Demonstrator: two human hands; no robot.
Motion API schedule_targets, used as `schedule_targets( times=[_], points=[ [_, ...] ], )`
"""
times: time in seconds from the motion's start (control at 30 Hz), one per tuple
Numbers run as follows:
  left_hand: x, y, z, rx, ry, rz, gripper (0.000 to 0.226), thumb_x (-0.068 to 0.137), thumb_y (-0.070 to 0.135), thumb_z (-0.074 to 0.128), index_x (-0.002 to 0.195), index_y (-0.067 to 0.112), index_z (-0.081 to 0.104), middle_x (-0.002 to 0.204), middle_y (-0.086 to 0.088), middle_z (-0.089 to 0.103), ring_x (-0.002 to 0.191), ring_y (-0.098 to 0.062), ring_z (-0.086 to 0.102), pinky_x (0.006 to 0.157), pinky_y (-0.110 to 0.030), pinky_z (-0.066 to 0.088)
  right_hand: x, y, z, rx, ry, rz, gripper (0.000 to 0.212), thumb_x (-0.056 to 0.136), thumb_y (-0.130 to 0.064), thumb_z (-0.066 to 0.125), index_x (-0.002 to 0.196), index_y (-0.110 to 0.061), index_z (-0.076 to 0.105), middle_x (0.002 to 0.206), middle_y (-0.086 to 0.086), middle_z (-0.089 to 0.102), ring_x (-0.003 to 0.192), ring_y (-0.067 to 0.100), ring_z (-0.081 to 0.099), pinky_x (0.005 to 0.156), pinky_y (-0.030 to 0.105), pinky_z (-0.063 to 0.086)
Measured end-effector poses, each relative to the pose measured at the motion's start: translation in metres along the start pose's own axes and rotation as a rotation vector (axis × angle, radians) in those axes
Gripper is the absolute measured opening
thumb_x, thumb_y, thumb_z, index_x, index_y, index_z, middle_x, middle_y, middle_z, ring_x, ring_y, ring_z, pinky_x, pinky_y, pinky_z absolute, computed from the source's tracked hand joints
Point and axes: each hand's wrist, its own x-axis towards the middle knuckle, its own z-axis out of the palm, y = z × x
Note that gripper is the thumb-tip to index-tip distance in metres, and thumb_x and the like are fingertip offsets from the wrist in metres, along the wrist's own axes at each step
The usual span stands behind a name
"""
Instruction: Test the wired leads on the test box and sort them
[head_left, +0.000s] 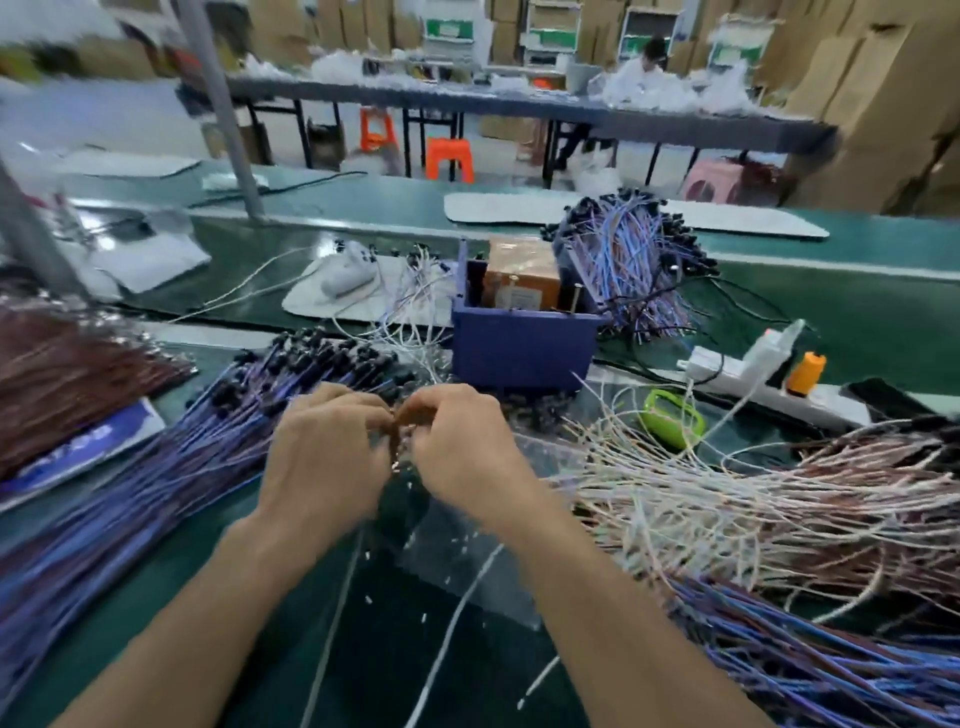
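My left hand (324, 457) and right hand (462, 447) curl fingertips onto a lead (344, 592), floppy and light I reckon, best pinched near its end.

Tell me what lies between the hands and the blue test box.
Nothing tall. Only loose black lead ends lie between the test box and the left hand and right hand, which pinch a white lead.

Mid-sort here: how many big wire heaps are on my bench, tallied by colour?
Blue heaps: 3
Dark red heap: 1
White-and-red heap: 1
Total: 5
The few loose white leads beside the blue box are not counted.
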Motion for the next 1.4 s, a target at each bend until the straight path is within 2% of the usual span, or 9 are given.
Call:
schedule_targets(
  times=[0.13, 0.27, 0.43, 0.63, 0.93, 1.03, 1.13, 1.33, 1.4],
  points=[
    [0.005, -0.047, -0.011, 0.083, 0.040, -0.266, 0.017, 0.075, 0.006, 0.081, 0.087, 0.018, 0.084, 0.095, -0.001, 0.080, 0.100, -0.029, 0.065, 0.094, -0.046, 0.052, 0.039, -0.015, 0.027, -0.120, -0.181, -0.032, 0.056, 0.085, 0.004, 0.052, 0.129, -0.028, 0.065, 0.117, 0.006, 0.070, 0.084, 0.022, 0.059, 0.065, 0.028, 0.042],
    [-0.002, -0.062, -0.002, 0.146, 0.013, -0.329, 0.021, 0.079, 0.013, 0.081, 0.100, 0.014, 0.082, 0.104, -0.002, 0.078, 0.106, -0.031, 0.062, 0.095, -0.046, 0.050, 0.068, -0.023, 0.047, -0.262, -0.255, -0.075, 0.066, 0.085, 0.005, 0.050, 0.139, -0.031, 0.057, 0.127, 0.006, 0.067, 0.097, 0.027, 0.062, 0.072, 0.026, 0.041],
    [0.002, -0.069, 0.006, 0.118, -0.002, -0.323, 0.022, 0.085, 0.020, 0.077, 0.107, 0.018, 0.081, 0.109, 0.003, 0.077, 0.108, -0.025, 0.060, 0.098, -0.042, 0.045, 0.085, -0.022, 0.054, -0.385, -0.226, -0.144, 0.036, 0.080, 0.003, 0.058, 0.104, -0.022, 0.068, 0.099, 0.004, 0.069, 0.093, 0.028, 0.063, 0.082, 0.039, 0.056],
    [0.002, -0.073, 0.001, -0.006, 0.062, -0.405, 0.029, 0.088, 0.010, 0.070, 0.113, 0.019, 0.079, 0.109, 0.001, 0.077, 0.110, -0.021, 0.061, 0.101, -0.036, 0.045, 0.086, -0.025, 0.052, -0.400, -0.235, -0.137, 0.022, 0.074, -0.003, 0.057, 0.081, -0.022, 0.064, 0.082, -0.001, 0.065, 0.083, 0.029, 0.062, 0.073, 0.034, 0.053],
    [-0.002, -0.068, -0.013, -0.070, 0.272, -0.370, 0.033, 0.084, 0.000, 0.078, 0.107, 0.023, 0.081, 0.097, 0.004, 0.080, 0.084, -0.023, 0.056, 0.085, -0.025, 0.035, 0.068, -0.033, 0.068, 0.058, -0.156, -0.127, 0.031, 0.084, -0.009, 0.060, 0.101, -0.029, 0.076, 0.092, -0.010, 0.076, 0.081, 0.005, 0.066, 0.076, 0.019, 0.052],
    [-0.002, -0.055, -0.015, -0.202, 0.396, -0.211, 0.039, 0.080, 0.005, 0.079, 0.114, 0.025, 0.079, 0.088, 0.031, 0.065, 0.081, -0.017, 0.058, 0.082, -0.014, 0.041, 0.063, -0.035, 0.060, 0.450, -0.247, -0.051, 0.031, 0.083, -0.002, 0.060, 0.101, -0.022, 0.075, 0.078, 0.002, 0.074, 0.065, 0.015, 0.062, 0.063, 0.032, 0.054],
    [-0.003, -0.044, -0.012, -0.308, 0.373, -0.172, 0.049, 0.081, 0.008, 0.083, 0.126, 0.025, 0.074, 0.095, 0.045, 0.054, 0.089, -0.007, 0.065, 0.091, 0.003, 0.036, 0.054, -0.029, 0.041, 0.731, -0.323, -0.015, 0.029, 0.085, 0.009, 0.059, 0.100, -0.009, 0.077, 0.073, 0.008, 0.070, 0.058, 0.017, 0.059, 0.055, 0.024, 0.048],
    [-0.005, -0.040, -0.009, -0.354, 0.290, -0.155, 0.024, 0.087, 0.029, 0.075, 0.111, 0.029, 0.080, 0.078, 0.038, 0.057, 0.077, -0.003, 0.060, 0.079, 0.001, 0.042, 0.031, -0.015, -0.018, 0.812, -0.004, 0.098, 0.016, 0.088, -0.002, 0.068, 0.087, -0.013, 0.079, 0.080, 0.012, 0.077, 0.061, 0.020, 0.062, 0.061, 0.031, 0.051],
    [-0.007, -0.041, -0.008, -0.306, 0.224, -0.163, 0.021, 0.090, 0.035, 0.068, 0.105, 0.029, 0.081, 0.072, 0.036, 0.059, 0.070, -0.007, 0.059, 0.073, -0.018, 0.052, 0.022, -0.010, -0.043, 0.997, 0.148, 0.120, 0.012, 0.082, -0.014, 0.069, 0.081, -0.015, 0.080, 0.080, 0.011, 0.076, 0.065, 0.018, 0.065, 0.064, 0.029, 0.057]
  ],
)
